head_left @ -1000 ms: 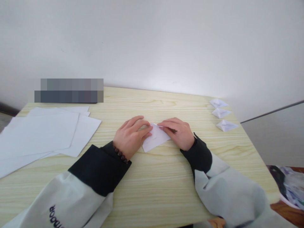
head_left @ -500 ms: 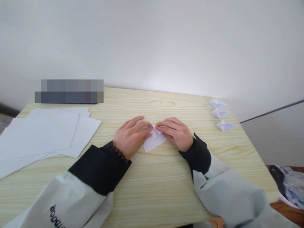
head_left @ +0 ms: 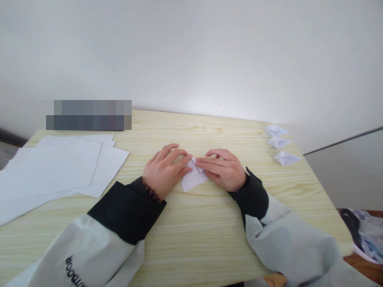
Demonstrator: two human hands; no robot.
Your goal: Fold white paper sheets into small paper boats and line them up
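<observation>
A small folded piece of white paper (head_left: pixel 193 183) lies at the centre of the frame on the pale yellow wood-grain worktop (head_left: pixel 203 235), between the two bare hands, a crease and a narrow flap showing near its upper edge. The left hand (head_left: pixel 166 171), left of centre, touches the paper's left side with the tips of its thumb and index finger, its other fingers arched and spread; whether they pinch the paper or only press it down, I cannot tell. The right hand (head_left: pixel 226 171), right of centre, lays its extended fingers over the flap on the paper's right side, one finger raised and curled clear of it; whether this hand grasps the paper or merely presses it, I cannot tell either. A bracelet of dark round beads (head_left: pixel 152 193) circles the left wrist, and both light grey sleeves end in black cuffs. Loose, overlapping white paper sheets (head_left: pixel 50 167) spread across the left of the frame, below a pixelated dark block (head_left: pixel 89 122). Three pointed, folded white paper shapes (head_left: pixel 286 158) stand in a column at the right.
</observation>
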